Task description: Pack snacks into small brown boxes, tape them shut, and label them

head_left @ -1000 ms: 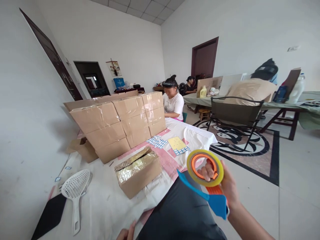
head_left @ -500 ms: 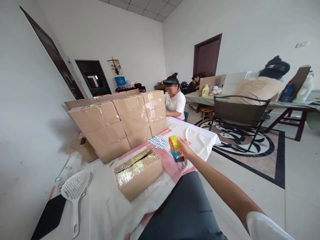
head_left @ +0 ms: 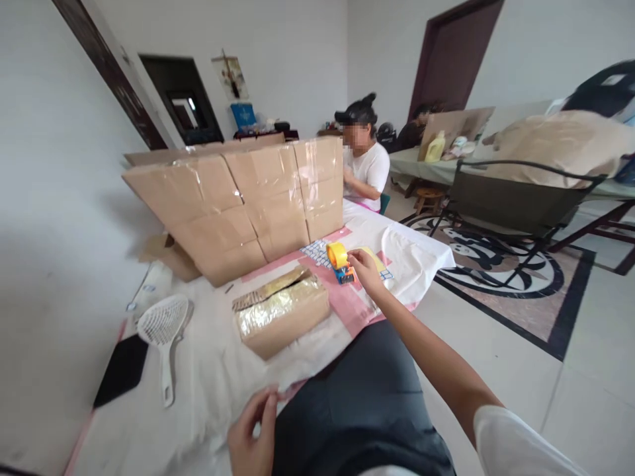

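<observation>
My right hand [head_left: 366,270] reaches out over the table, its fingertips closed at the edge of a tape dispenser [head_left: 344,274] with a yellow roll and a blue and orange body. The dispenser is low over the tablecloth; whether it rests there I cannot tell. Close to my lap, my left hand [head_left: 253,433] has thumb and index finger pinched together by the cloth's edge; anything between them is too small to make out. Between the hands lies a cardboard box [head_left: 292,327], its top covered with shiny tape and a gap along one flap.
Stacked taped cartons [head_left: 238,205] form a wall along the far side of the table [head_left: 208,383]. A white slotted scoop [head_left: 166,330] and a black flat piece [head_left: 122,370] lie at left. A person [head_left: 367,158] sits beyond the cartons. A chair [head_left: 516,205] stands at right.
My right hand has carried the tape dispenser farther out and lower, toward the tablecloth. My left hand has come into view from the bottom edge. The camera has tilted down.
</observation>
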A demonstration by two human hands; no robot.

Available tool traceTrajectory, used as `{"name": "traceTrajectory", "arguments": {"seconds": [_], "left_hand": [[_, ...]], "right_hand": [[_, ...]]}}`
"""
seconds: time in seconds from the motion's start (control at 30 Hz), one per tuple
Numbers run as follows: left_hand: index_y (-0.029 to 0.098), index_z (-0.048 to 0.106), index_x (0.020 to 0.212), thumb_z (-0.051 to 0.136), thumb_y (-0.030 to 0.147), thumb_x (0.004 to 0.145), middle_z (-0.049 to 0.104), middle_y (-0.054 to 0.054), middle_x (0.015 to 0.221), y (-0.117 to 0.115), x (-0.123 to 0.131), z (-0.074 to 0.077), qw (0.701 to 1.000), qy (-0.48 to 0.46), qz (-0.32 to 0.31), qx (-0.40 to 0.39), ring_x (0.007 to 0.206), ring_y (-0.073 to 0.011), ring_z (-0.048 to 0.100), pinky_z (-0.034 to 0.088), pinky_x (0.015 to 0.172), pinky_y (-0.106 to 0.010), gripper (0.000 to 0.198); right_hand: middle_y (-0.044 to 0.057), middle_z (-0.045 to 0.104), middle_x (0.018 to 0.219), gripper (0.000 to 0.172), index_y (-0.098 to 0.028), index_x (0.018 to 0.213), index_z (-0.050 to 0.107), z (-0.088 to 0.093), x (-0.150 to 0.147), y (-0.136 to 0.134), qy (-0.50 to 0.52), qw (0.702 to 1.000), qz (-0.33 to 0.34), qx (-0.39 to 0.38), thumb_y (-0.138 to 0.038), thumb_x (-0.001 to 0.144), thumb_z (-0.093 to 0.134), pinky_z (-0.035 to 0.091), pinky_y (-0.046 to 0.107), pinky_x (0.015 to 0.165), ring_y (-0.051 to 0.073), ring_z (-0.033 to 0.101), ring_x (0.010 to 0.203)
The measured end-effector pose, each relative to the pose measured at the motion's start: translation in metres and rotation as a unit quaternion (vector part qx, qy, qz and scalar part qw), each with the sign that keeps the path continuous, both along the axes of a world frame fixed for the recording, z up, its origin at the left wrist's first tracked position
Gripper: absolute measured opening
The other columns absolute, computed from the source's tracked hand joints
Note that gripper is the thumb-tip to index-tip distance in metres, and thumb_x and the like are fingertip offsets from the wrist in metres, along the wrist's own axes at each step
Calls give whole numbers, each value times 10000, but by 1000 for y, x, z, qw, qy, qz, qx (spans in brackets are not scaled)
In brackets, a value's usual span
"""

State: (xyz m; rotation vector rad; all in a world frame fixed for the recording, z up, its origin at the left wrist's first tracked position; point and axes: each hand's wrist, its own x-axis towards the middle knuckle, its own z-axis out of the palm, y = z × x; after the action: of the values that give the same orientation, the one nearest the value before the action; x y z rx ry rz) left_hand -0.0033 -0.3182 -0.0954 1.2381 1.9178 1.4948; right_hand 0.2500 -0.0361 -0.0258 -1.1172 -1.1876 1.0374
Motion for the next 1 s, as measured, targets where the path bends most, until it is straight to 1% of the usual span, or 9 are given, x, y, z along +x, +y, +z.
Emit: {"name": "traceTrajectory", "arguments": {"seconds": [0.1,0.23,0.33,0.4,0.5,0.67,0.77,0.9,1.0], "left_hand": [[198,767,834,706,552,809,781,-55,755,16,12,19,999,-22,-8,31,704,-226,747,608,680,-294,360],[195,760,865,693,434,859,770,-37,726,30,31,42,994,1,-47,94,660,-180,718,579,639,-253,248],[196,759,886,696,403,869,777,-38,754,32,39,47,992,1,-69,106,672,-168,711,562,632,-238,217],[196,758,891,701,410,869,779,-42,766,31,41,47,992,-11,-68,103,683,-169,711,559,635,-237,223],[195,758,895,700,452,865,785,-61,809,32,44,49,994,-43,-59,77,742,-189,725,577,669,-253,265],[193,741,917,704,539,828,793,-100,911,36,48,58,982,-152,-111,-12,880,-248,754,620,769,-332,359],[191,726,918,697,579,810,787,-92,876,37,42,56,978,-160,-125,-47,889,-258,750,608,773,-341,404],[208,709,937,621,591,851,681,-6,571,37,23,38,985,-37,-103,-130,601,-226,666,522,646,-343,402],[230,699,817,543,533,916,712,-19,640,47,7,34,990,133,-11,-54,622,-222,651,477,720,-377,355]], "right_hand": [[18,667,819,285,-206,840,692,0,-8,-61,-12,992,121,20,-484,803,744,494,316,744,184,608,773],[29,672,847,280,-185,886,733,19,-26,-126,-41,945,316,70,-463,872,706,452,290,692,153,583,733],[17,651,846,264,-171,957,753,35,-37,-148,-78,922,356,127,-409,843,761,416,270,661,134,544,715],[9,633,839,264,-170,974,751,42,-43,-152,-92,915,349,179,-355,797,815,406,265,653,133,532,719],[13,613,809,111,-178,843,728,45,-50,-153,-89,916,316,229,-285,867,746,422,274,663,141,546,725],[55,591,906,191,-196,760,723,42,-58,-152,-94,920,263,275,-295,922,699,487,342,801,198,603,898],[68,580,962,200,-205,776,747,40,-56,-148,-108,916,248,297,-337,922,714,483,366,850,222,593,981],[57,583,964,256,-224,812,741,57,-41,-129,-58,943,145,295,-426,954,674,468,395,909,217,592,962],[61,588,1015,246,-230,820,751,86,-33,-116,-72,944,123,296,-449,927,714,436,418,983,227,585,1020]]}}
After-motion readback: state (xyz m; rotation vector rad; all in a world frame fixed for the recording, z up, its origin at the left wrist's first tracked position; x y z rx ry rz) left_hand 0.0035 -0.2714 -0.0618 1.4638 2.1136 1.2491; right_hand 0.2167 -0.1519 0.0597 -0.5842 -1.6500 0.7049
